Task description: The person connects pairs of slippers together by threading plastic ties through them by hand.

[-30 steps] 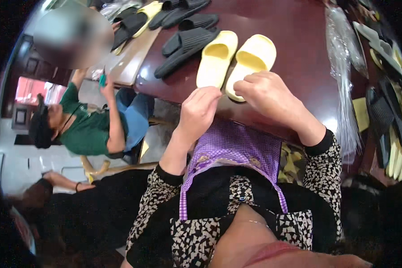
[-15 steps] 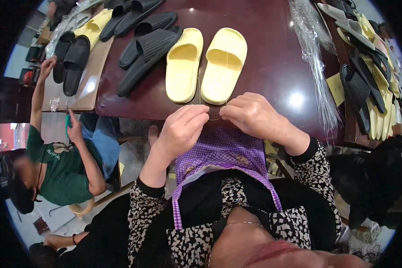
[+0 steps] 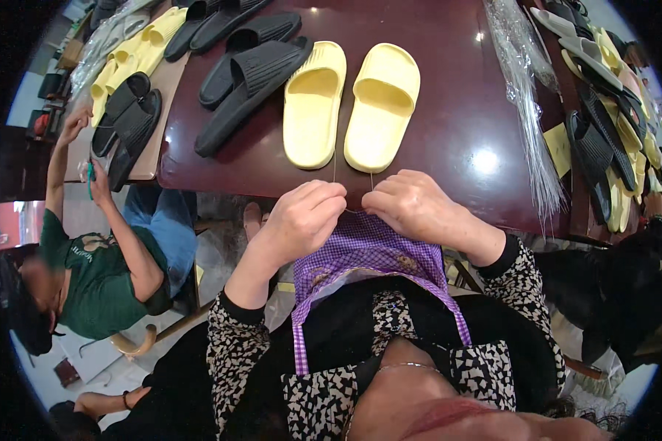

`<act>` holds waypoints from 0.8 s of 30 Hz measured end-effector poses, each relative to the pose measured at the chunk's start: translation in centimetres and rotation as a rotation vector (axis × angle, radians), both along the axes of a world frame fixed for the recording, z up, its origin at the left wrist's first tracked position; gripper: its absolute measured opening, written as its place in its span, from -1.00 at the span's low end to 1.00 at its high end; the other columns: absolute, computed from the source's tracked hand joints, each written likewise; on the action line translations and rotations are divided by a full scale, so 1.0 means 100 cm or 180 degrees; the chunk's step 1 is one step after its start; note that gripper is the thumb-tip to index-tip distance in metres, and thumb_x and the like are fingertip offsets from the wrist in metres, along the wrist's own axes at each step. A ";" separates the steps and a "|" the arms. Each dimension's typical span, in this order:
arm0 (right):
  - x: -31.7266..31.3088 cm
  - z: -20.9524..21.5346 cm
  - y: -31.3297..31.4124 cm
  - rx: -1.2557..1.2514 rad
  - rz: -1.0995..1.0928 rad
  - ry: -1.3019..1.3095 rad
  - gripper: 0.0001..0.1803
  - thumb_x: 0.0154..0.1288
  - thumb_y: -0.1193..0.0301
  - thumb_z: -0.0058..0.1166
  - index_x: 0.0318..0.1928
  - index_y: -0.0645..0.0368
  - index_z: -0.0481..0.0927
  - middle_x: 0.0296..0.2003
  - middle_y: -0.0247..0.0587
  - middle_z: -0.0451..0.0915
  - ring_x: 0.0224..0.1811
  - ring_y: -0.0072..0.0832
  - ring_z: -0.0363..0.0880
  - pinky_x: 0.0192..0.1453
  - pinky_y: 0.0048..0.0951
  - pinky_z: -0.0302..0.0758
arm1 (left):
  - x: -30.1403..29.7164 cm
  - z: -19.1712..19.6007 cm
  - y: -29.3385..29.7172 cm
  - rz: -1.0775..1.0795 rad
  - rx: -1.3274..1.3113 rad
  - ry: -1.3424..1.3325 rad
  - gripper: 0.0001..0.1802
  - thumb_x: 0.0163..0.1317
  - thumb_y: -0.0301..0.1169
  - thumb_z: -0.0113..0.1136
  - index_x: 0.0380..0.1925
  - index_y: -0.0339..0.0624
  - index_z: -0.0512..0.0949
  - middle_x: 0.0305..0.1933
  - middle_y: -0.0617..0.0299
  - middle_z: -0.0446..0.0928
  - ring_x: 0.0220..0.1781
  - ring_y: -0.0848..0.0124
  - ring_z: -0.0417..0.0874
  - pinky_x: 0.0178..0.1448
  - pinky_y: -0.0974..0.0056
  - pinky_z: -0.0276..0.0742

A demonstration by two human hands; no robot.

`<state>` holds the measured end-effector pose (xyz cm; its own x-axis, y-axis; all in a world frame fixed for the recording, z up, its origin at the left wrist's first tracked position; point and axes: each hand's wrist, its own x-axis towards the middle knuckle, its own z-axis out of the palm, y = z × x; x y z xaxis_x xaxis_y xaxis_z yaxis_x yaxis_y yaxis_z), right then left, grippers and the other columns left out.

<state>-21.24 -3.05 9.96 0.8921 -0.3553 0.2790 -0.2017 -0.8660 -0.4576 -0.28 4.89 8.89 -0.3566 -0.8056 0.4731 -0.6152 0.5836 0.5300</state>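
Thin, almost invisible thread [image 3: 353, 209] runs between my two hands at the near edge of the table: my left hand [image 3: 301, 220] has its fingertips pinched together on one end, and my right hand [image 3: 412, 206] is curled with thumb and forefinger closed on the other, the two hands nearly touching over my purple checked apron [image 3: 368, 253]. Two fine strands rise from the pinch toward the pair of yellow slippers [image 3: 349, 106], which lie side by side just beyond my knuckles, toes pointing away. The table [image 3: 463, 147] is dark reddish-brown and glossy. To the left of the yellow pair lie black slippers [image 3: 250, 77], angled across the top. On the right a bundle of clear plastic bags [image 3: 526, 95] trails down the table, and past it more black and yellow slippers [image 3: 603, 110] are heaped. Down to my left another person in a green shirt [image 3: 95, 279] sits low, arms raised toward a brown board [image 3: 165, 110] loaded with slippers.
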 end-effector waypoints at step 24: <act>0.024 -0.017 -0.091 -0.0442 -0.1310 -0.0061 -0.85 0.13 0.45 0.04 -0.34 0.27 0.59 -0.35 -0.01 0.60 -0.28 -0.15 0.60 -0.24 -0.26 0.52 | 0.018 -0.042 -0.138 0.0435 -0.0078 0.0012 -0.96 0.05 -0.49 0.16 -0.51 -0.22 0.53 -0.46 0.15 0.50 -0.33 0.17 0.47 -0.21 0.17 0.41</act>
<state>-18.88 -12.12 8.24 0.6782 -0.6382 0.3643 -0.5357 -0.7687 -0.3495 1.51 -8.96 4.70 -0.2426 -0.8347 0.4944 -0.6879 0.5073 0.5191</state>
